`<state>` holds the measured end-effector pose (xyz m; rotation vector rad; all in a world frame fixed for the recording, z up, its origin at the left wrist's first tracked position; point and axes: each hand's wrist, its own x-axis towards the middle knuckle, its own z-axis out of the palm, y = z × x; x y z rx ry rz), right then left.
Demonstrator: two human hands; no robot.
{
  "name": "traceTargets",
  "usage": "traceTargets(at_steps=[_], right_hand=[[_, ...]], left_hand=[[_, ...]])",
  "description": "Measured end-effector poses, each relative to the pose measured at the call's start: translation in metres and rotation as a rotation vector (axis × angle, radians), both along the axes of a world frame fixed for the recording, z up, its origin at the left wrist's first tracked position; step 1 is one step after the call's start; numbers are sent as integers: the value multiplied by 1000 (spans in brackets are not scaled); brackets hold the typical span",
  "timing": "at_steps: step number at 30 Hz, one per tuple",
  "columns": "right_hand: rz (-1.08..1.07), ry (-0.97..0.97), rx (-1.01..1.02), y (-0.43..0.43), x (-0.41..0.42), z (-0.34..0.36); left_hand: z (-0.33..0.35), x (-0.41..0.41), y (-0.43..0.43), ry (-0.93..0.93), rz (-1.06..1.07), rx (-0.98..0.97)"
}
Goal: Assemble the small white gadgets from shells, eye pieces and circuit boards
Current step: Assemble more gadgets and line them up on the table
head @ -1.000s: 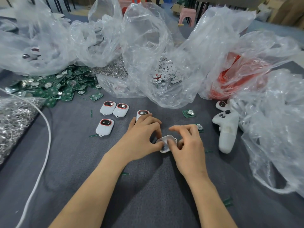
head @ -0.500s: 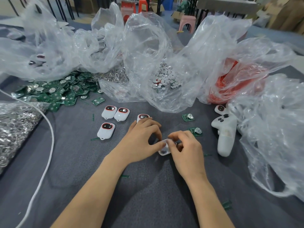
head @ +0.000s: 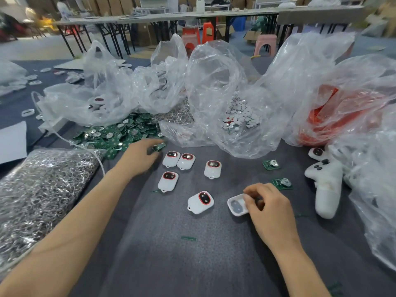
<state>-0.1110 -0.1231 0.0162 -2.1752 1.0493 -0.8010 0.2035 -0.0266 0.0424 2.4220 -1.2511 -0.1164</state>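
Left hand: the left hand (head: 140,157) is stretched out to the far left, and its fingers are curled around a green circuit board (head: 159,146); the hand looks a little blurred.
Circuit board: it is at the near edge of the pile of boards (head: 120,133), just behind the gadgets.
Right hand: the right hand (head: 271,207) is low over the grey counter (head: 192,264), with its fingertips bent onto the right rim of the open shell (head: 236,205).
Open shell: white, hollow side up, lying on the counter near the middle; a grey part is seen inside it.
Closed gadget: one closed gadget (head: 201,201) lies just left of the open shell, tilted and not touching it, with its red-ringed face up.
Other gadgets: four gadgets (head: 171,159) lie further back, between the two hands; two of them are side by side.
Loose boards: two loose boards (head: 271,164) lie behind the right hand.
White controller: a white controller (head: 325,189) lies to the right of the right hand.
Bags: a clear bag of eye pieces (head: 237,117) is behind the gadgets; a bag of metal rings (head: 36,185) is at the left; a bag with red parts (head: 342,118) is at the right.
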Motion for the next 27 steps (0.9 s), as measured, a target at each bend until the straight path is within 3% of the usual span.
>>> traceTargets(at_steps=[3, 8, 11, 14, 16, 18, 21, 27], right_hand=[[2, 10, 21, 0, -1, 0], [-7, 2, 23, -1, -1, 0], [0, -25, -5, 0, 0, -1], [-30, -170, 50, 0, 0, 1], [-61, -339, 181, 1, 0, 5], [-70, -458, 289, 3, -2, 9], [-38, -532, 345, 4, -7, 13], [52, -589, 465, 3, -6, 17]], left_hand=[[-12, 3, -12, -39, -91, 4], [-18, -5, -18, -100, 72, -239], [-1, -38, -13, 150, 198, -553], [14, -101, -19, 618, 53, -734], [8, -145, -27, 920, -101, -707], [2, -176, -32, 1080, -195, -636], [-2, -185, -34, 1064, -245, -548], [1, -178, -23, 1035, -269, -562]])
